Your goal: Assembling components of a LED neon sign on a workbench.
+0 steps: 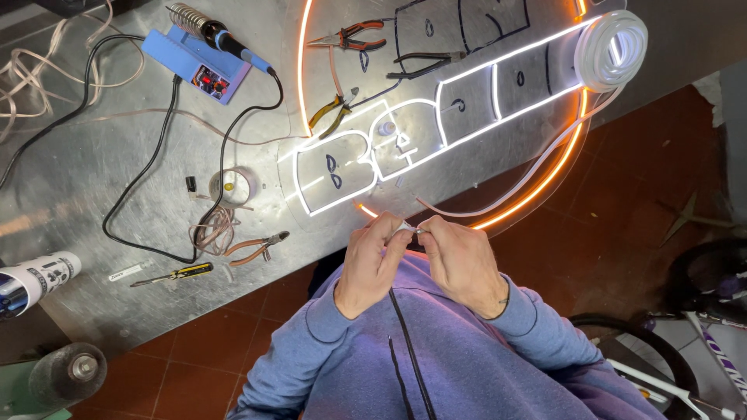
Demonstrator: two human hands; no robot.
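Observation:
My left hand [375, 260] and my right hand [457, 260] meet just in front of my chest, both pinching the end of a thin white flexible light strip [410, 228]. The strip runs away to the right and up to a white coil [611, 48] lying on a round clear sign panel [498, 187]. The panel carries glowing white letter outlines [366, 159] and an orange glowing rim [564, 159]. Both hands hover at the panel's near edge, over the metal table's front edge.
A blue soldering station [201, 61] with its iron and black cable sits at the back left. Red-handled pliers [352, 36], yellow cutters [331, 111], brown cutters [257, 247], a yellow screwdriver [177, 274] and a tape roll [231, 185] lie on the metal table [93, 179]. Red tile floor lies right.

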